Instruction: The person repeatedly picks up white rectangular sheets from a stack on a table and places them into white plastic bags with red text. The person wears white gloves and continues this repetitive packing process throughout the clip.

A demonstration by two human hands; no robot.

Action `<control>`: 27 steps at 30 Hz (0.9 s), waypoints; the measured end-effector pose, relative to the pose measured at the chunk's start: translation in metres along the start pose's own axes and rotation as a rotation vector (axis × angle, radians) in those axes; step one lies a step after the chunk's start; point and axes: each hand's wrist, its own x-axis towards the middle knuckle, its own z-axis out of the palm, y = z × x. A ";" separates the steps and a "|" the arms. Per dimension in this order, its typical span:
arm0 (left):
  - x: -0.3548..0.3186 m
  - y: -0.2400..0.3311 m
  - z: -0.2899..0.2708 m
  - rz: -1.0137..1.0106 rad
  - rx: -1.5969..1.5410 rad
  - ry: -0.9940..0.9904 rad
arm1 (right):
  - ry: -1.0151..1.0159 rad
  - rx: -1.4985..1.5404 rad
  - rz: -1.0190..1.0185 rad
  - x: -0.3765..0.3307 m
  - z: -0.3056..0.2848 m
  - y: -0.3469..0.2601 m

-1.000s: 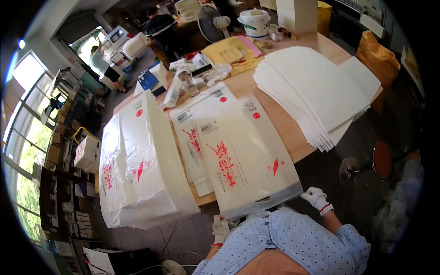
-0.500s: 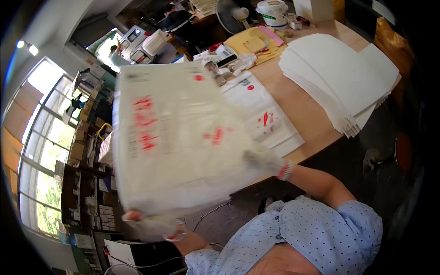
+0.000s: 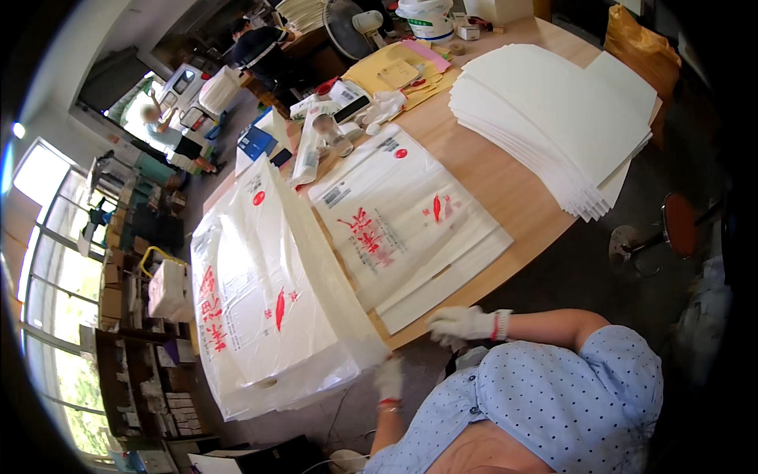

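Both my hands wear white knitted gloves. My left hand (image 3: pixel 389 381) is blurred beside the near right corner of a stack of filled clear-and-white plastic bags (image 3: pixel 253 316) with red print. Its fingers cannot be made out. That stack lies on the left end of the table, its near end jutting past the edge. My right hand (image 3: pixel 462 325) hovers just off the table's near edge, fingers loosely stretched and nothing in them. Closest to it is a flat pile of similar white bags (image 3: pixel 410 229), also printed in red, in the middle of the table.
Fanned white sheets (image 3: pixel 545 118) cover the table's right side. Toward the back lie a glass jar (image 3: pixel 333 136), a phone (image 3: pixel 351 109), yellow envelopes (image 3: pixel 387 75) and a white bucket (image 3: pixel 426 20). A round stool (image 3: pixel 679 225) stands at right. Two other people are farther off.
The bag that both hands held up now lies on the left stack. My hands have come away from it; the left moved right, and the right moved down toward my body.
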 end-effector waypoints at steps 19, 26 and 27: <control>0.178 0.169 -0.091 0.543 -0.845 0.332 | 0.211 0.665 0.079 -0.037 -0.139 0.063; 0.156 0.182 -0.109 0.348 -0.858 -0.038 | 0.133 0.694 -0.117 0.048 -0.087 -0.012; 0.156 0.180 -0.109 0.315 -0.847 -0.118 | 0.080 0.699 -0.094 0.043 -0.095 -0.003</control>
